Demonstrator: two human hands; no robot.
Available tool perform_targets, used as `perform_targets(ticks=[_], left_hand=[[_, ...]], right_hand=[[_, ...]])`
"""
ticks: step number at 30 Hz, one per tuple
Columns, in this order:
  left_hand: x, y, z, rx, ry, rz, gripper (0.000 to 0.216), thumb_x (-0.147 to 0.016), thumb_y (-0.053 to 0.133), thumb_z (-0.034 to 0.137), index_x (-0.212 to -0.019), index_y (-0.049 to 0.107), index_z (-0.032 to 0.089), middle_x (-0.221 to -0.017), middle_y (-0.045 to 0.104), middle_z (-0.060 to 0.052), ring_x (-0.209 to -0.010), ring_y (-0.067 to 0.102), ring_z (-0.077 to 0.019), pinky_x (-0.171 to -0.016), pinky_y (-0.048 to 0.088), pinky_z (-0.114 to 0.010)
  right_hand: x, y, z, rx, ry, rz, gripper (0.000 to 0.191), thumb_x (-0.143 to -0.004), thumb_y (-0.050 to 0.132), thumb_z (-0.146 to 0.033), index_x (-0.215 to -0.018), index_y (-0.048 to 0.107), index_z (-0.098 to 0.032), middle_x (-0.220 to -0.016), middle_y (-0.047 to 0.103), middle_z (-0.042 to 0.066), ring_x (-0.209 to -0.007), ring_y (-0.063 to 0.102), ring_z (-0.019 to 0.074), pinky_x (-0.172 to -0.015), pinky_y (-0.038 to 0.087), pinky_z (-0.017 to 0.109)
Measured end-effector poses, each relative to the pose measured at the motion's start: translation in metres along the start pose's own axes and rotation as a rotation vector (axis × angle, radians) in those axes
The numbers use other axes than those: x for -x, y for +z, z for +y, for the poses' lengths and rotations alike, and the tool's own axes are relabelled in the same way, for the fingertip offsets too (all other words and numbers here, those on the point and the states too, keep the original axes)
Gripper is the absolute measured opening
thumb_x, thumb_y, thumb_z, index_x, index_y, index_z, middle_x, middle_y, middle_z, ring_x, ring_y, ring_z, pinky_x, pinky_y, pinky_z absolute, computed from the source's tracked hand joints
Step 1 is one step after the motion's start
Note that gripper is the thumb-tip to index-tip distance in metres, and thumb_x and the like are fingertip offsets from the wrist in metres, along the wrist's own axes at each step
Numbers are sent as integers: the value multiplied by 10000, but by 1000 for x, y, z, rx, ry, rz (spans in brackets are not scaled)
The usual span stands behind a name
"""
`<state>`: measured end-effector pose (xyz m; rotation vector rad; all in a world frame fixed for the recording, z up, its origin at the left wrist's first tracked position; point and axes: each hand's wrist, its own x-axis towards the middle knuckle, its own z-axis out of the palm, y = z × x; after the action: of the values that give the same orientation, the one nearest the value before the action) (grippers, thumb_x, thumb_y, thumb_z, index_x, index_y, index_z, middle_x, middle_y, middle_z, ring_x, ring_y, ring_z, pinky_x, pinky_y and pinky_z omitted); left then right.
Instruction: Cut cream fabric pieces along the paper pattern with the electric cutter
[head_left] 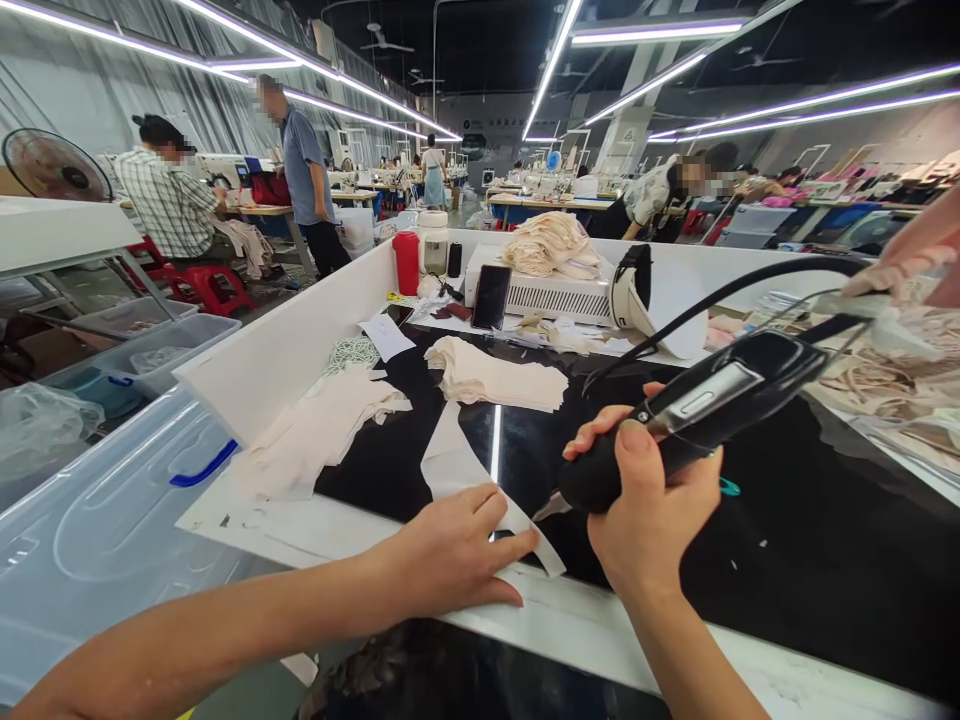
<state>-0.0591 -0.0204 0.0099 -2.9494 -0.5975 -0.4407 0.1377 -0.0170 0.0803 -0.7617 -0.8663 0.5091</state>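
Observation:
My right hand (649, 505) is wrapped round a black hand-held electric tool (697, 410) whose metal tip points down at a white fabric piece (450, 455) on the glossy black worktop (787, 540). A black cable runs from the tool's rear up to the right. My left hand (454, 550) lies flat, fingers stretched out, pressing the near end of that fabric piece just left of the tool tip. The two hands are close together at the table's front edge.
Cream fabric stacks (499, 378) lie on the worktop, with a phone (491, 297), red cup (406, 262) and white machine (547, 293) behind. A clear plastic bin lid (105, 520) sits at left. Another person's hand (896, 265) reaches in at right. Workers sit at distant tables.

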Motion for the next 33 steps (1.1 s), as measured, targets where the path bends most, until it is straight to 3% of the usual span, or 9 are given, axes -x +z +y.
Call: perform_targets(ticks=[9,12,21,33], left_hand=[[-1,-8,1,9,-14,-19,732,-1040,772,704,-1566,622,218,-1210,676,-147,-1215,705,-343,-981,656,-405],[-1,-10,1,18,-17,-35,725,-1039,777,698,-1567,626,225,-1193,665,-131,-1155,704,-318,-935,651,-382],[1,-8,-3,6,-2,-12,687,-1075,707,714,-1554,638,227,-1216,682,-151,-1204,721,-351,-961,668,-422],[0,-12,-1,-6,-12,-33,687,-1067,733,702,-1553,644,225,-1200,693,-145,-1142,742,-335,-931,677,-418]], right_hand=[[3,-4,3,23,12,-8,570,-902,972,-505,-1287,628,-264,-826,716,-66,-649,668,173,-641,602,332],[2,-4,3,58,3,-31,481,-930,948,-518,-1196,642,-259,-823,712,-62,-623,658,166,-633,601,333],[-2,6,6,-9,33,-9,506,-900,962,-524,-1184,636,-260,-848,710,-66,-603,657,152,-617,592,318],[4,-4,3,37,29,-28,488,-939,943,-528,-1202,631,-261,-853,723,-55,-638,664,159,-648,594,329]])
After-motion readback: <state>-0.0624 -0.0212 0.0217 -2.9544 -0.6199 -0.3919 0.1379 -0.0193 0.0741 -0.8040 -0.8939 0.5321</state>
